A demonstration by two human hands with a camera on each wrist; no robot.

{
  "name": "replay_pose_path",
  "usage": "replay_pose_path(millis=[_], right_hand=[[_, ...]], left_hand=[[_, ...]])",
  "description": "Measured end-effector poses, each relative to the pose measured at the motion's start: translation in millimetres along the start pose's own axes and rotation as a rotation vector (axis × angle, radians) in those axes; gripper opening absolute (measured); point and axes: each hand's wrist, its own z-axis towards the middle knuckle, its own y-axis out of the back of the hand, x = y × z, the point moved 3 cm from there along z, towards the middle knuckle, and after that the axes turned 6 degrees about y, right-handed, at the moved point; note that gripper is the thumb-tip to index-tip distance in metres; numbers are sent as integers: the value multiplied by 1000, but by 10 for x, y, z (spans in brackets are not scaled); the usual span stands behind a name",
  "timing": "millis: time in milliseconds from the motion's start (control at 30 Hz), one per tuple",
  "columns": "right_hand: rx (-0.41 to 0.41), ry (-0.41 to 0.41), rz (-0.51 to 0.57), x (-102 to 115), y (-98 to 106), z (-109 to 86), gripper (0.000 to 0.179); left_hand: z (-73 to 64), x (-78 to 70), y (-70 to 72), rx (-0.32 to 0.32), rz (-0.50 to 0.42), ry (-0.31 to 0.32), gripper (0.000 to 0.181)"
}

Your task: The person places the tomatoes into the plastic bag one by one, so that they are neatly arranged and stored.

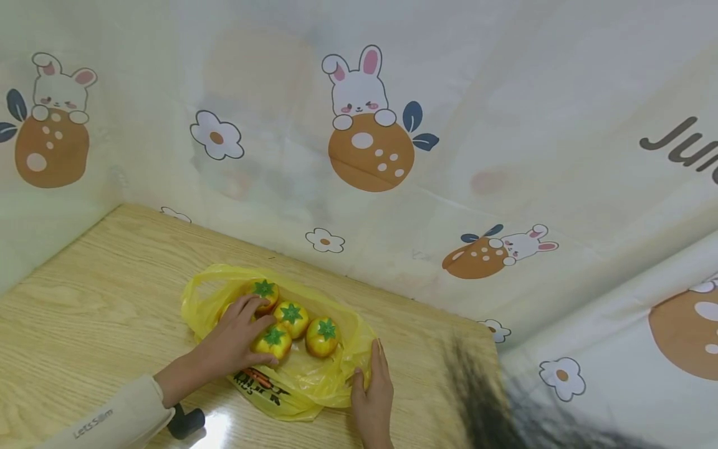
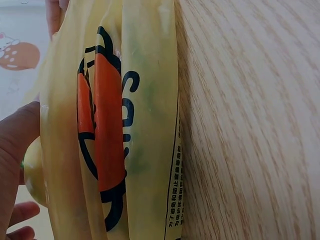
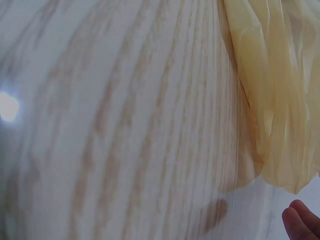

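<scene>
A yellow plastic bag (image 1: pixel 314 380) lies spread on the wooden table with several yellow persimmons with green leafy tops in it, among them one at the right (image 1: pixel 321 337) and one at the back (image 1: pixel 263 294). My left hand (image 1: pixel 238 333) reaches in from the left and grips the near persimmon (image 1: pixel 273 343) between thumb and fingers. In the left wrist view the thumb (image 2: pixel 20 130) lies at the bag's edge, beside the printed carrot. My right hand (image 1: pixel 374 390) holds the bag's right side, thumb in front and fingers behind; two fingertips (image 3: pixel 298 220) show in the right wrist view.
A pale curtain (image 1: pixel 280 156) printed with rabbits and flowers hangs behind the table (image 1: pixel 73 312) and along both sides. A black object (image 1: pixel 186 422) sits by the left wrist. Dark hair (image 1: pixel 488 399) blurs the lower right.
</scene>
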Motion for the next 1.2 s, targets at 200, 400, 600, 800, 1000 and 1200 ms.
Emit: replay_pose_path(millis=[200, 400, 600, 800, 1000, 1200], right_hand=[[12, -18, 6, 11, 6, -7, 61], [16, -30, 6, 17, 7, -14, 62], [15, -26, 5, 15, 6, -17, 62], [9, -13, 1, 26, 19, -19, 61], [-7, 38, 0, 68, 55, -14, 61], [-16, 66, -14, 93, 82, -37, 61]], left_hand=[[-10, 0, -12, 16, -5, 3, 67], [-29, 16, -51, 9, -5, -6, 68], [-42, 32, -93, -33, 26, -20, 69], [-61, 51, -106, -50, -2, -1, 80], [-64, 62, -81, -52, -19, 26, 86], [-75, 21, -3, -72, -16, 25, 75]])
